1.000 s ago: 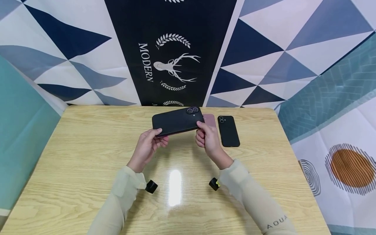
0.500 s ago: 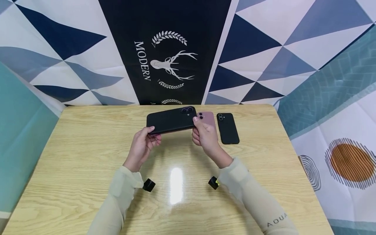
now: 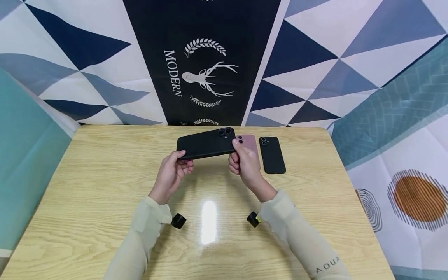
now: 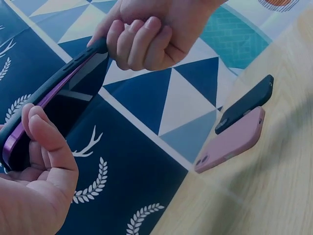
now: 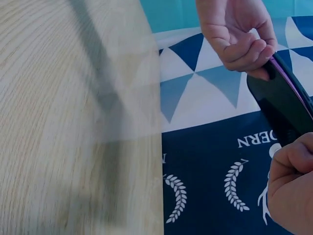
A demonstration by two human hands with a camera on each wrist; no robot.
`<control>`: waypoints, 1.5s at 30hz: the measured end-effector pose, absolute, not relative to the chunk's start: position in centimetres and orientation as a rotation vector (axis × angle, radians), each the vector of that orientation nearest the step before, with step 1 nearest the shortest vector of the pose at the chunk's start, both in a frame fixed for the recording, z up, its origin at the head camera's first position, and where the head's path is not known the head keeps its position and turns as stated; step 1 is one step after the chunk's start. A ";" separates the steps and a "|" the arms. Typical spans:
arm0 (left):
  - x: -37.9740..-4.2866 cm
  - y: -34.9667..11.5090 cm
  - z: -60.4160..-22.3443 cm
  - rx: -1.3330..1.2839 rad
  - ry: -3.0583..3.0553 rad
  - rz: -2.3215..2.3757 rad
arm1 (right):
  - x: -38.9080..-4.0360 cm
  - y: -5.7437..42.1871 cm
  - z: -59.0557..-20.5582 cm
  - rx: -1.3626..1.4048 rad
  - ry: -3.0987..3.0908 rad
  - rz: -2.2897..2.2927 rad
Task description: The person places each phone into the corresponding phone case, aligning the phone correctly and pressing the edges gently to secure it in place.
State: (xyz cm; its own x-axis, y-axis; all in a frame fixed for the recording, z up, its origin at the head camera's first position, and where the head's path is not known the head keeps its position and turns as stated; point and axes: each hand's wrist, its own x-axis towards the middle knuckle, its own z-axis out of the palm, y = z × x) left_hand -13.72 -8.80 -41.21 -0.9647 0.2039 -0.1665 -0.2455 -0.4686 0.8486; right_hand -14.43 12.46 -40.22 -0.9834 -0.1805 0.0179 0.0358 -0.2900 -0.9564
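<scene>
A black phone case (image 3: pixel 206 144) with a camera cutout is held above the table's far part, back side up. Inside it sits a purple-edged phone (image 4: pixel 15 138), its dark screen facing down. A gap between purple edge and case shows in the left wrist view, toward the right hand. My left hand (image 3: pixel 171 173) grips the left end, thumb on top and fingers beneath. At the camera end, my right hand (image 3: pixel 249 165) pinches the case's near corner between thumb and curled fingers.
On the wooden table (image 3: pixel 105 186), a pink phone-shaped piece (image 3: pixel 249 144) and a black one (image 3: pixel 272 155) lie side by side, at back right. Whether these are phones or cases I cannot tell. A patterned cloth (image 3: pixel 206 77) hangs behind the table edge.
Both hands have shifted slightly left with the phone and case, uncovering the pink piece's camera area. The grips look the same. Less pink shows under the case's near edge.
</scene>
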 end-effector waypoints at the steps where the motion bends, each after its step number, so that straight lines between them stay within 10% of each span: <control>1: -13.7 -8.8 -41.2 -0.060 1.451 2.487 | -14.5 12.5 -40.2 -0.177 1.779 -2.411; 45: -12.7 -7.5 -40.1 0.090 1.522 2.426 | -13.2 7.6 -40.4 -0.162 1.831 -2.184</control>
